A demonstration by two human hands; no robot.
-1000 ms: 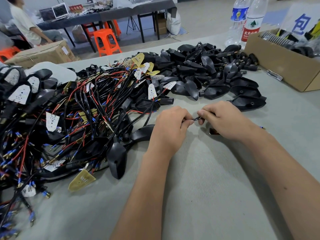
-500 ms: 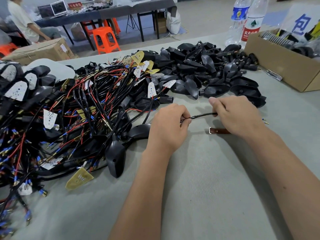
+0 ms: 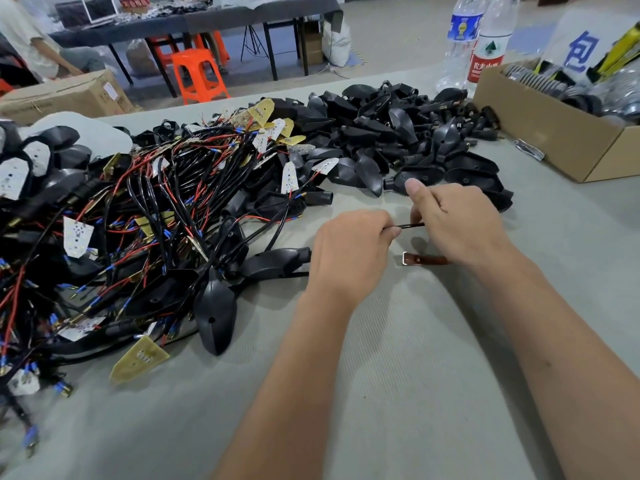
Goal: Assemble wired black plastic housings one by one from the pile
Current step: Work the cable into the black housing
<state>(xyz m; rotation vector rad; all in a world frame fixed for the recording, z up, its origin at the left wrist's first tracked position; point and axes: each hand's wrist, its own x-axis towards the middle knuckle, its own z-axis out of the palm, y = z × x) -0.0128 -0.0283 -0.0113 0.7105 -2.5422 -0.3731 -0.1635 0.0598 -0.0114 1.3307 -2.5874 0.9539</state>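
My left hand [image 3: 349, 251] pinches a thin black wire [image 3: 412, 225] that runs across to my right hand [image 3: 457, 223], whose curled fingers grip its other end with the thumb raised. A black housing [image 3: 277, 263] lies just left of my left hand, partly hidden behind it. To the left spreads a tangled pile of wired housings [image 3: 138, 216] with red and black leads and small circuit boards. Behind my hands lies a heap of empty black plastic housings [image 3: 398, 143].
A small brown tool with a metal end [image 3: 424, 259] lies on the grey table under my right hand. A cardboard box of parts [image 3: 554, 129] stands at the right, two water bottles [image 3: 474, 43] behind it. Bare grey table [image 3: 381, 393] lies near me.
My hands have drawn apart, stretching the black wire between them, and the right hand has lifted slightly away from the brown tool, which now shows on the table.
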